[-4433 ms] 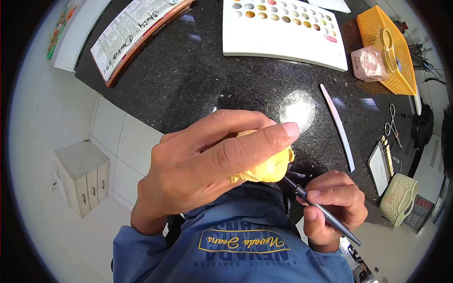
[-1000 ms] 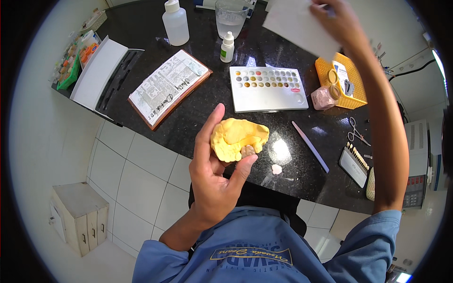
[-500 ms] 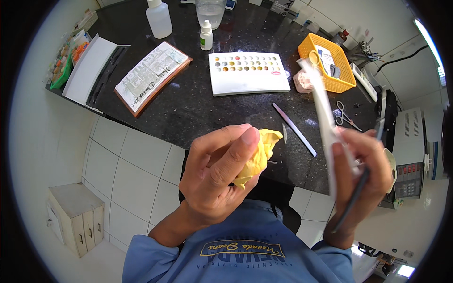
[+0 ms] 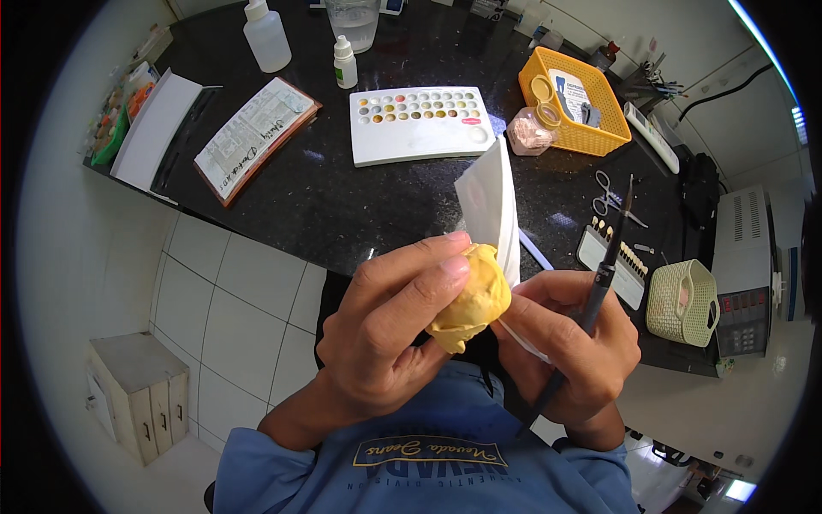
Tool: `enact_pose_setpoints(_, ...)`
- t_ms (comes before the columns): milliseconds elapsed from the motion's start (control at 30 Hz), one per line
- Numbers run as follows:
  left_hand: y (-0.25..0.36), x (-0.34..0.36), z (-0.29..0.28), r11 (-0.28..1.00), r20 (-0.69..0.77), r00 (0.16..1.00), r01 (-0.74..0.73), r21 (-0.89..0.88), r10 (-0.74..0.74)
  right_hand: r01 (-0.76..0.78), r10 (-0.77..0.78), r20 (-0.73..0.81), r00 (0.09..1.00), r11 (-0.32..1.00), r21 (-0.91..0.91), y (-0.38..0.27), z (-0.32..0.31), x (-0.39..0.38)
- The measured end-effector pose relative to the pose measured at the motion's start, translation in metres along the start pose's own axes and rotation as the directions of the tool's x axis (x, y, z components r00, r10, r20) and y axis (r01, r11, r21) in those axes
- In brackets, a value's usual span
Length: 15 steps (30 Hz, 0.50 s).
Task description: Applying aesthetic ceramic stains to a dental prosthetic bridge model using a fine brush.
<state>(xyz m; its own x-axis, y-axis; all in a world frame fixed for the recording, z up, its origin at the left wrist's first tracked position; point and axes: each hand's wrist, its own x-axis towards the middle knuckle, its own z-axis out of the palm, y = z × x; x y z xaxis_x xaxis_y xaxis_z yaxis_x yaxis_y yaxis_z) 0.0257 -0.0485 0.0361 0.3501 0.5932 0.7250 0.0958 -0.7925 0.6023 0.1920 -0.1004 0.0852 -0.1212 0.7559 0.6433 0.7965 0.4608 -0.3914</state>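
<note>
My left hand is closed round a yellow, irregular plaster-like cast, held above the table's near edge. My right hand grips a folded white tissue and also a dark-handled brush, whose thin tip points up and away. The tissue stands up just behind the cast, and its lower part runs between the cast and my right fingers. Beyond my hands lies a white palette with rows of coloured wells. A pale, slim tool is partly hidden behind the tissue.
A jar of pink powder stands by a yellow basket. At right are scissor-handled forceps, a tooth shade guide and a cream basket. A notebook, dropper bottle and white bottle are at left.
My right hand has come left with the tissue and brush, from out at the right to beside the yellow cast. The cast has turned slightly in my left hand.
</note>
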Motion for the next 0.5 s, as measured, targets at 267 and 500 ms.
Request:
enact_pose_setpoints(267, 0.0030, 0.0032, 0.0089, 1.000, 0.006, 1.000, -0.020, 0.009, 0.020, 0.041, -0.037, 0.092, 0.995, 0.998, -0.039, 0.0048, -0.0074, -0.0013)
enact_pose_setpoints(500, 0.0032, 0.0042, 0.0098, 1.000, 0.032, 1.000, -0.002, 0.029, 0.001, 0.065, -0.054, 0.117, 0.992, 0.993, -0.097, 0.0108, -0.0063, -0.0071)
